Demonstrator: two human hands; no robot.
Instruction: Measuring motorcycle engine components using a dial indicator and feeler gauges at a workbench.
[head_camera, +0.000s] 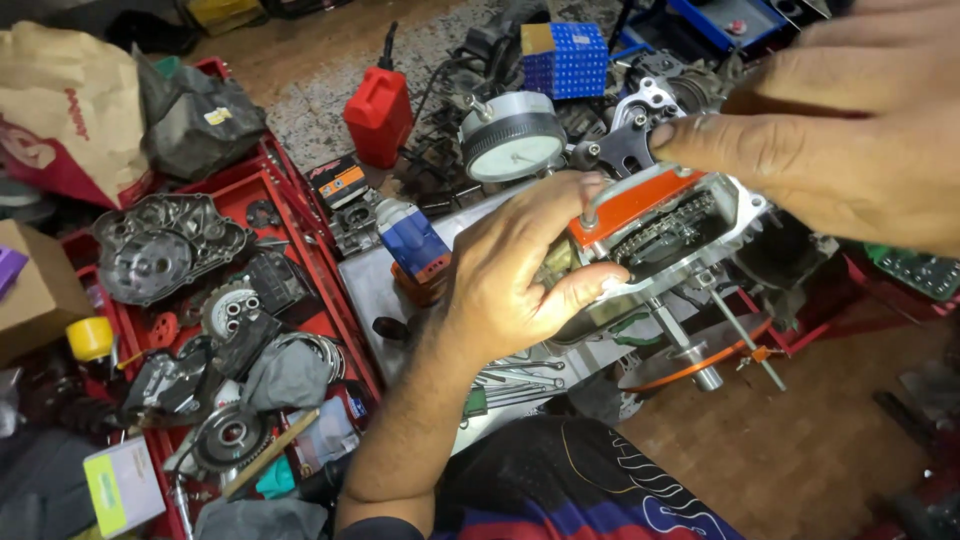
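A red plastic tray (300, 215) on the left holds dark cast-metal engine covers (165, 245), gears and grey rags. Right of it, the left hand (515, 275) is clamped on the near end of a silver metal engine case (690, 235) with an orange plate and exposed chain, below a round white dial gauge (512, 137). The right hand (840, 135), fingers together, presses its thumb onto the black gauge bracket (622, 148).

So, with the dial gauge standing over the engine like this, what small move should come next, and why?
Probably steady the bracket. The left hand grips the engine case by its orange plate, and the right hand has a fingertip on the black bracket beside the dial gauge. The gauge looks tilted, so holding it firm seems wise.
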